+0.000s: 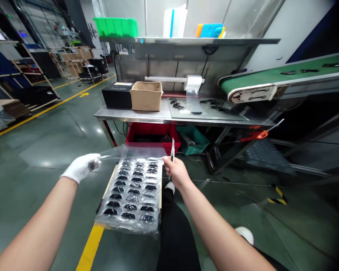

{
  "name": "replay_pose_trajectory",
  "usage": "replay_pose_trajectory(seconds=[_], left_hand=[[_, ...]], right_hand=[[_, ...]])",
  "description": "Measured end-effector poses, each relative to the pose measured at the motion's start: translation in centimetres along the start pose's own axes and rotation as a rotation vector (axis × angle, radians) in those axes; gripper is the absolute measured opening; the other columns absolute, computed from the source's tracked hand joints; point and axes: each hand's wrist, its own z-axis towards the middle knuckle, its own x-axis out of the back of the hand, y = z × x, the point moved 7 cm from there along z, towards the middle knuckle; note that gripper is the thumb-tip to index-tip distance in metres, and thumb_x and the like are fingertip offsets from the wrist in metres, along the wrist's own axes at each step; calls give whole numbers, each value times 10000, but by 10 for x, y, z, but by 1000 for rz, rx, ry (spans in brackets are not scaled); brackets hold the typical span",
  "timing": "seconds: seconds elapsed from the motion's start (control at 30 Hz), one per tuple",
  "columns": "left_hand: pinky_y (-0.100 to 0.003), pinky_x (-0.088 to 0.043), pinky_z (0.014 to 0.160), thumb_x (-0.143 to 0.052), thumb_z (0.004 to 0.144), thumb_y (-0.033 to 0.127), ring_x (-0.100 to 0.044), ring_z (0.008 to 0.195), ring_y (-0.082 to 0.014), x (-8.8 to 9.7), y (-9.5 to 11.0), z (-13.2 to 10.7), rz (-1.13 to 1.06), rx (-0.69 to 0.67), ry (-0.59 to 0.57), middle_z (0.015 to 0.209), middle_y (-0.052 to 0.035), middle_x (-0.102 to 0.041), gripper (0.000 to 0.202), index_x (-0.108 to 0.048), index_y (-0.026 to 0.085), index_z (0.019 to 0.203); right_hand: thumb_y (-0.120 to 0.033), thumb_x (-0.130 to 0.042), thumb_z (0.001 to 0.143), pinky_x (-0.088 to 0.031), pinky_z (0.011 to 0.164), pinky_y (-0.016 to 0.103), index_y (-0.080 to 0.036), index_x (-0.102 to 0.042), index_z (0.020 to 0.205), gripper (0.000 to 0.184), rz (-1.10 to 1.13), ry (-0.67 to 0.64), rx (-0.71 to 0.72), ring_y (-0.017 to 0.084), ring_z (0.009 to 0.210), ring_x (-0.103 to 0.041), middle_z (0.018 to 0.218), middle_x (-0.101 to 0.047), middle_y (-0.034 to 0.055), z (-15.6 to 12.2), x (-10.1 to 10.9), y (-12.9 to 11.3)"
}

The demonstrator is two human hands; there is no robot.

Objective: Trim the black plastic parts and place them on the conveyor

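A flat tray (109, 184) of several small black parts lies in front of me, wrapped in clear plastic film (132, 152). My left hand (80, 167), in a white glove, pinches the far left corner of the film and lifts it. My bare right hand (176, 171) is closed at the tray's far right corner, gripping a thin metal blade-like tool (173, 150) that points upward, and it also seems to pinch the film edge there. The tray appears to rest on my lap, over my dark trouser leg.
A steel workbench (124, 113) stands ahead with a cardboard box (146, 96), a black box (117, 96), a film roll (192, 82) and loose black parts. Red bin (151, 133) below. A green conveyor (271, 77) runs at right. Yellow floor line (90, 246) beneath the tray.
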Motion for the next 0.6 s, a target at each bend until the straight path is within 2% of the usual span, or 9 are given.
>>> replay_pose_trajectory(seconds=[0.13,0.23,0.3,0.43,0.53,0.6], left_hand=[[-320,-598,690,-676,969,287,-658,735,-141,-13,59,15,-124,-18,-30,883,-2,-682,141,-672,148,987],[-322,-601,693,-679,968,279,-656,712,-137,-15,90,14,-166,-22,-62,833,11,-675,140,-674,143,939],[-326,-603,699,-680,966,271,-657,704,-138,-11,103,8,-180,-28,-76,799,21,-662,138,-671,142,918],[-338,-606,714,-674,967,264,-642,676,-132,10,109,-16,-177,-46,-72,765,32,-644,142,-657,149,886],[-348,-603,723,-663,966,279,-645,690,-138,30,98,-39,-131,-76,-48,798,20,-659,128,-665,153,949],[-333,-585,700,-673,944,284,-624,673,-136,42,84,-59,-64,-101,-43,763,33,-632,121,-662,164,954]], right_hand=[[-322,-670,1009,-522,532,213,-143,-658,1021,180,21,6,85,91,621,-593,866,-652,-14,12,0,-50],[-313,-670,1011,-495,500,195,-140,-655,994,174,45,-2,118,78,584,-566,831,-639,-25,2,1,-65],[-304,-673,1009,-469,473,180,-139,-653,976,170,67,-16,126,67,554,-542,808,-631,-33,-9,-2,-69],[-279,-687,999,-402,418,152,-135,-652,960,153,116,-53,117,46,502,-489,792,-631,-41,-39,-11,-77],[-275,-693,995,-347,389,139,-135,-652,976,148,146,-66,97,34,483,-451,804,-634,-39,-68,-14,-76],[-286,-700,991,-321,380,136,-136,-650,971,159,153,-61,66,30,475,-432,792,-625,-45,-91,-13,-62]])
